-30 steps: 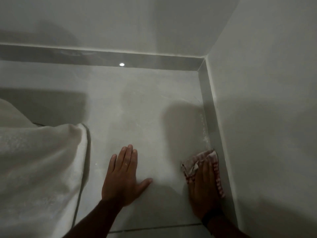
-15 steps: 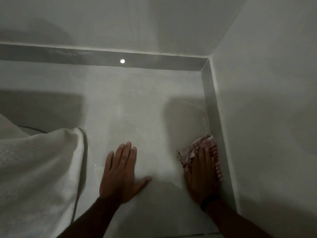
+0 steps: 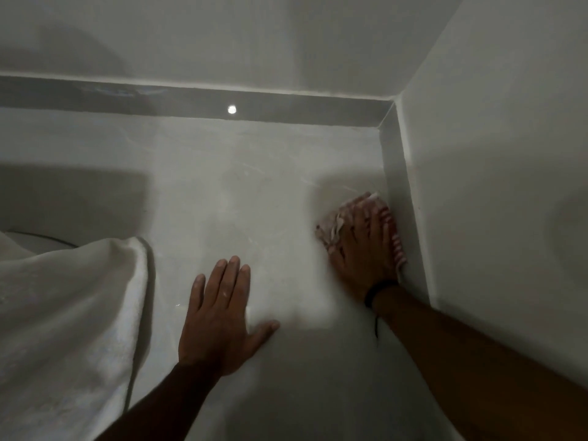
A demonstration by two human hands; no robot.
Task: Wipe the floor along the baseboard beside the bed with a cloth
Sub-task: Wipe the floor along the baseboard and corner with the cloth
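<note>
A red-and-white striped cloth lies crumpled on the pale floor, right against the grey baseboard of the right wall. My right hand presses flat on top of it, fingers pointing toward the far corner, a dark band on the wrist. My left hand rests flat on the bare floor with fingers spread, holding nothing. The white bed cover hangs down at the left.
A second grey baseboard runs along the far wall, with a bright round light reflection on it. The two walls meet in a corner at the upper right. Floor under the bed at the left is in shadow.
My right hand has slid the cloth forward along the right baseboard toward the far corner. My left hand has stayed planted on the floor.
</note>
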